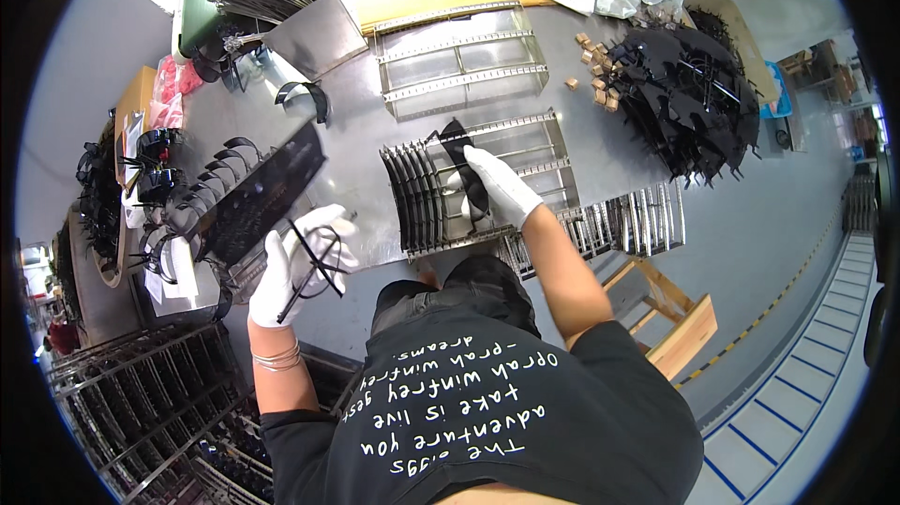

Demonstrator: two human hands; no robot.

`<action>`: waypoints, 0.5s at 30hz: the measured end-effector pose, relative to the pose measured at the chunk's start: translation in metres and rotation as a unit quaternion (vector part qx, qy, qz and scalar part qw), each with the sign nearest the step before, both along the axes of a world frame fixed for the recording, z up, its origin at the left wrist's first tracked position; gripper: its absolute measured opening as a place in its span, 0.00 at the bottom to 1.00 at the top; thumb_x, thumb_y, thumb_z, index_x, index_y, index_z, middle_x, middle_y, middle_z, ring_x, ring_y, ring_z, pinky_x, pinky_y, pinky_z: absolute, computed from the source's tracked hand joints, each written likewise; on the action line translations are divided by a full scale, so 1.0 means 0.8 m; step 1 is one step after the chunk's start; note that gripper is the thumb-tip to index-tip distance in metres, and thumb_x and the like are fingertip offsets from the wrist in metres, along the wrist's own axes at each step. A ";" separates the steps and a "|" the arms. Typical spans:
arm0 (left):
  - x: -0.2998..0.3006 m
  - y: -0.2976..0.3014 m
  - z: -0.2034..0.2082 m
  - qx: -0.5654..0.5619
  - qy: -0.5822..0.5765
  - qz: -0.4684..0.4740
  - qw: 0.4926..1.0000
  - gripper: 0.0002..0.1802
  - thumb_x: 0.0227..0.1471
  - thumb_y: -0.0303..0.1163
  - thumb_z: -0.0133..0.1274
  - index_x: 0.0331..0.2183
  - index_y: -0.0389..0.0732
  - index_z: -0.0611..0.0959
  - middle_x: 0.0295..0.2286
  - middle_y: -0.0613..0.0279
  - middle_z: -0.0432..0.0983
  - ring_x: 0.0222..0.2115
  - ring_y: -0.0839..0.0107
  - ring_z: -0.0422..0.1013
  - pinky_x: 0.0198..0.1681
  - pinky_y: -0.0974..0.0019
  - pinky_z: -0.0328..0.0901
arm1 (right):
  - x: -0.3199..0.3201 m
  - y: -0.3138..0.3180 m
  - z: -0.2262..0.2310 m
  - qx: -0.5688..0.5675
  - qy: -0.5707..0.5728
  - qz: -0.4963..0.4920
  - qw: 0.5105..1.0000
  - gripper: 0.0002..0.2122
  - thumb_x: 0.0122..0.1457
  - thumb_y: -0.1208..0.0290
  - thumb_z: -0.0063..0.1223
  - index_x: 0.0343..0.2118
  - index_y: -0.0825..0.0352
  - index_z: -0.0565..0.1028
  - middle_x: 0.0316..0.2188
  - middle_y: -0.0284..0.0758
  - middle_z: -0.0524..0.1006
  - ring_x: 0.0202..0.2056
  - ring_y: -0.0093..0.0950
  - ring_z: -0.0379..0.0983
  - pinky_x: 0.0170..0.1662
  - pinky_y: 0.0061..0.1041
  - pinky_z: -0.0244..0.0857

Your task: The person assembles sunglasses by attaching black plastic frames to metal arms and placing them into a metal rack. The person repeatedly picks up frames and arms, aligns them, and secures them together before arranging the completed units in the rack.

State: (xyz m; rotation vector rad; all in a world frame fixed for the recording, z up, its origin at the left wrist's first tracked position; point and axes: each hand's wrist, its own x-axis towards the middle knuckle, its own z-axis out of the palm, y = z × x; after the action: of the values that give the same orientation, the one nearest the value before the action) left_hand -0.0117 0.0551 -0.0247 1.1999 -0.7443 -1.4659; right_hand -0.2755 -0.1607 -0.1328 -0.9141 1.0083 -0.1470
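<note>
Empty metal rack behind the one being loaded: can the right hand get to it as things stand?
Probably yes. The right hand holds a black lens piece over the part-filled rack; the empty rack lies just beyond, with bare tabletop between. It would have to drop the piece first.

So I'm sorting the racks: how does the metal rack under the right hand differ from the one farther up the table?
The near rack holds a row of dark curved pieces on its left side; the far rack is bare. The right hand reaches into the near rack; nothing touches the far rack. Both are slotted metal frames.
</note>
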 end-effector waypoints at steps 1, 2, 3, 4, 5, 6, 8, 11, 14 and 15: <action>0.004 0.003 -0.006 0.011 0.038 -0.007 0.999 0.58 0.58 0.79 0.31 0.61 0.31 0.69 0.44 0.51 0.77 0.37 0.62 0.77 0.23 0.67 0.71 | 0.000 0.000 -0.013 -0.073 -0.064 0.003 0.995 0.25 0.71 0.46 0.41 0.54 0.64 0.75 0.37 0.37 0.81 0.25 0.25 0.76 0.22 0.27 0.68; 0.015 0.005 -0.015 0.013 0.116 -0.007 0.993 0.57 0.59 0.78 0.32 0.60 0.30 0.70 0.42 0.52 0.77 0.36 0.64 0.77 0.23 0.67 0.70 | 0.011 0.000 -0.039 -0.240 -0.065 0.017 0.968 0.25 0.71 0.48 0.41 0.57 0.64 0.72 0.43 0.40 0.79 0.32 0.28 0.77 0.27 0.30 0.72; 0.023 0.010 -0.024 0.019 0.196 -0.005 0.980 0.56 0.60 0.77 0.32 0.59 0.30 0.71 0.40 0.53 0.78 0.35 0.66 0.77 0.22 0.67 0.69 | 0.022 0.007 -0.023 -0.322 0.002 0.065 0.945 0.23 0.71 0.51 0.40 0.58 0.63 0.71 0.49 0.43 0.75 0.39 0.35 0.75 0.37 0.33 0.69; 0.022 0.013 -0.021 0.042 0.099 0.004 0.994 0.49 0.63 0.71 0.35 0.57 0.30 0.72 0.38 0.55 0.77 0.32 0.66 0.76 0.21 0.67 0.69 | 0.031 0.013 -0.013 -0.387 0.067 0.114 0.913 0.22 0.72 0.54 0.38 0.60 0.63 0.70 0.54 0.46 0.71 0.46 0.42 0.73 0.46 0.36 0.67; 0.021 0.016 -0.019 0.070 0.001 0.010 0.997 0.42 0.66 0.64 0.37 0.54 0.30 0.73 0.35 0.56 0.76 0.28 0.67 0.76 0.20 0.67 0.69 | 0.032 0.015 -0.008 -0.413 0.101 0.142 0.894 0.21 0.72 0.57 0.36 0.61 0.62 0.69 0.60 0.48 0.67 0.53 0.48 0.70 0.55 0.39 0.64; 0.020 0.024 -0.016 0.072 0.074 0.034 0.994 0.34 0.68 0.55 0.39 0.51 0.30 0.74 0.32 0.57 0.75 0.25 0.67 0.75 0.21 0.67 0.70 | 0.030 0.019 0.000 -0.420 0.110 0.155 0.887 0.20 0.72 0.60 0.35 0.62 0.61 0.68 0.66 0.51 0.63 0.60 0.55 0.68 0.65 0.42 0.61; 0.027 0.032 -0.030 0.025 0.107 0.027 0.994 0.26 0.71 0.48 0.41 0.44 0.30 0.76 0.28 0.56 0.74 0.20 0.66 0.74 0.19 0.66 0.70 | 0.021 0.014 0.027 -0.333 0.094 0.114 0.931 0.21 0.73 0.58 0.32 0.62 0.60 0.68 0.67 0.50 0.62 0.62 0.55 0.64 0.67 0.42 0.59; 0.024 0.031 -0.041 0.028 0.017 0.042 0.999 0.27 0.70 0.51 0.44 0.43 0.32 0.76 0.27 0.56 0.74 0.19 0.65 0.74 0.18 0.67 0.70 | 0.036 0.020 0.003 -0.322 0.079 0.093 0.939 0.25 0.73 0.52 0.31 0.62 0.65 0.66 0.63 0.54 0.66 0.62 0.53 0.65 0.65 0.42 0.60; 0.005 0.013 -0.021 -0.021 0.028 0.050 0.998 0.28 0.65 0.52 0.52 0.47 0.34 0.75 0.29 0.55 0.76 0.21 0.65 0.76 0.23 0.66 0.71 | 0.040 0.022 -0.007 -0.237 0.065 0.064 0.967 0.30 0.72 0.46 0.35 0.65 0.68 0.63 0.60 0.54 0.71 0.61 0.51 0.67 0.65 0.41 0.61; 0.000 0.008 -0.016 -0.033 0.005 0.061 0.998 0.28 0.64 0.52 0.54 0.48 0.34 0.75 0.29 0.55 0.77 0.21 0.65 0.76 0.24 0.66 0.71 | 0.035 0.015 -0.012 -0.134 -0.001 0.027 0.991 0.32 0.71 0.44 0.38 0.67 0.67 0.62 0.59 0.53 0.72 0.61 0.49 0.69 0.65 0.41 0.60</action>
State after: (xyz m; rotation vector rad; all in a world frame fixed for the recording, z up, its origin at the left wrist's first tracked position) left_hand -0.0115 0.0612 -0.0378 1.1662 -0.6962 -1.3358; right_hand -0.2475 -0.1487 -0.1420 -1.1847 0.9753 -0.2408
